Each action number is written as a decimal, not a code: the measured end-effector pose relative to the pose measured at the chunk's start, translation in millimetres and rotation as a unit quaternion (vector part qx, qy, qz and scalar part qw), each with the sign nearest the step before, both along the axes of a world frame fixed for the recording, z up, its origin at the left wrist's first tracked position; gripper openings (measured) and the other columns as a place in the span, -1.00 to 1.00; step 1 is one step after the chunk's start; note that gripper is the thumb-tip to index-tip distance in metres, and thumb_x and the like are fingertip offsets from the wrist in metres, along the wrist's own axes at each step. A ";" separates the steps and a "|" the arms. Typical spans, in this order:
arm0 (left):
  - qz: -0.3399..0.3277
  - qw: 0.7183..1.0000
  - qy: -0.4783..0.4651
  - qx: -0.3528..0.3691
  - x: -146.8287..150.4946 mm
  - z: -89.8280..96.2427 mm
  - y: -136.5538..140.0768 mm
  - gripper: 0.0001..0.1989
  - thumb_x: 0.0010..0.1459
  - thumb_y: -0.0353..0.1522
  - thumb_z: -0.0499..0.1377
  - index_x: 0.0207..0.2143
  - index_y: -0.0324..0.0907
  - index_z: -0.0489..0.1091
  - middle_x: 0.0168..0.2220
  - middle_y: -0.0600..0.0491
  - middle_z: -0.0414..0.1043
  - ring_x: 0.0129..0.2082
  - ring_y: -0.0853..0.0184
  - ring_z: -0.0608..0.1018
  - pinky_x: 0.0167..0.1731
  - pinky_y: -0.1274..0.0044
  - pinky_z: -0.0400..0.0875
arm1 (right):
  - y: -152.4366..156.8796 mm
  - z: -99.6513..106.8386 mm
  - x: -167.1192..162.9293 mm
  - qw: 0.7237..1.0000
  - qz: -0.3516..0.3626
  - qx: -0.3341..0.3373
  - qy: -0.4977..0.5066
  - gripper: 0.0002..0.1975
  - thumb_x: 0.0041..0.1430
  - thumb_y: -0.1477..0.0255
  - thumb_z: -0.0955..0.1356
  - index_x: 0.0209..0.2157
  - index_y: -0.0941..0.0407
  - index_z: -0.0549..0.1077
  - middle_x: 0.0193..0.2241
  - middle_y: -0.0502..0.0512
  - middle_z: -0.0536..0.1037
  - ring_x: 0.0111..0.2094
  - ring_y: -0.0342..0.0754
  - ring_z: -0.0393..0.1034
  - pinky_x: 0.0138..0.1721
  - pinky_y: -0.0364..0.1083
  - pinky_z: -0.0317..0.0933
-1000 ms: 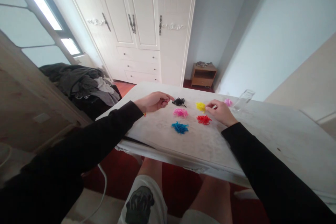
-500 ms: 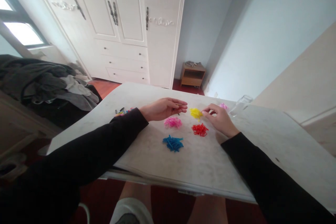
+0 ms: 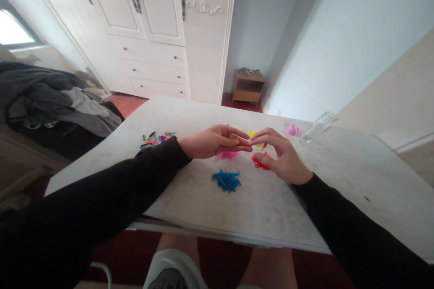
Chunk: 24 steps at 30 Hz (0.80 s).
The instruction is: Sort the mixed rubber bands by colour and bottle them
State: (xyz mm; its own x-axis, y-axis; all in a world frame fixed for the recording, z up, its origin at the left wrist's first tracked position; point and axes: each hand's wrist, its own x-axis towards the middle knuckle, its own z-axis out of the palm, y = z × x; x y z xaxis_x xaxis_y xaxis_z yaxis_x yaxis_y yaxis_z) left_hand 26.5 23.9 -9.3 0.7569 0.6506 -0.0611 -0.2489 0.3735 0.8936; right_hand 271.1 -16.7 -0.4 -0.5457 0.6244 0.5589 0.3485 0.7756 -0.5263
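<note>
My left hand (image 3: 219, 141) is closed, palm up, with small yellow and red pieces showing between its thumb and fingers. Touching its fingertips is my right hand (image 3: 280, 151), its fingers stretched out and thumb apart. Beneath the hands lie piles of small thin plastic pieces: a pink pile (image 3: 228, 155), partly covered, a red pile (image 3: 258, 161) behind the right thumb, and a yellow pile (image 3: 252, 134) mostly hidden by the right fingers. Nearer to me sits a blue pile (image 3: 226, 180). By the left wrist is a mixed-colour pile (image 3: 151, 140).
A clear glass bottle or jar (image 3: 320, 125) lies at the back right of the white table (image 3: 271, 216), beside a pink rounded object (image 3: 293, 129). Beyond stand a white wardrobe (image 3: 206, 58) and a small wooden cabinet (image 3: 249, 86). Clothes (image 3: 57, 104) are heaped at the left.
My right hand has moved left from the yellow pile to meet my left fingertips. Yellow and red now show in my left hand. The view has shifted slightly.
</note>
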 end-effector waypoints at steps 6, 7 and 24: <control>-0.002 1.000 0.006 0.010 1.9 -2.3 -3.5 -0.65 0.19 -0.54 0.36 0.04 -0.34 0.54 -0.19 -0.13 0.66 -0.24 0.40 0.67 -0.17 0.60 0.48 | -2.8 3.3 -2.2 0.998 0.027 0.029 -0.049 -0.82 0.28 0.47 0.43 -0.09 0.03 0.57 -0.10 0.12 0.58 -0.04 0.05 0.46 0.03 0.09 0.35; -0.005 1.000 0.002 0.009 2.1 -2.7 -3.9 -0.65 0.19 -0.53 0.36 0.05 -0.34 0.53 -0.18 -0.14 0.66 -0.22 0.39 0.67 -0.16 0.59 0.49 | -3.3 3.6 -2.7 0.997 0.030 0.032 -0.056 -0.82 0.28 0.47 0.43 -0.08 0.03 0.57 -0.08 0.13 0.58 -0.03 0.05 0.45 0.04 0.09 0.35; -0.069 0.997 -0.010 -0.018 0.8 0.3 -11.7 -0.64 0.25 -0.56 0.31 0.09 -0.32 0.49 0.04 -0.24 0.62 0.07 0.27 0.66 0.13 0.53 0.47 | 2.8 -7.2 0.8 0.991 -0.083 -0.080 0.067 -0.92 0.23 0.38 0.47 -0.35 0.08 0.61 -0.39 0.06 0.64 -0.35 -0.03 0.51 -0.25 -0.01 0.36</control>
State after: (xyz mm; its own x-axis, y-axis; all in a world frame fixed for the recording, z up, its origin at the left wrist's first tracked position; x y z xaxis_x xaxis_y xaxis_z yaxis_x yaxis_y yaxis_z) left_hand 27.3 12.2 -8.9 0.8406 0.5376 -0.0667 -0.2101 0.4371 0.8745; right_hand 271.9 -14.0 -7.6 -0.3553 0.7858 0.5062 0.3829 0.6164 -0.6881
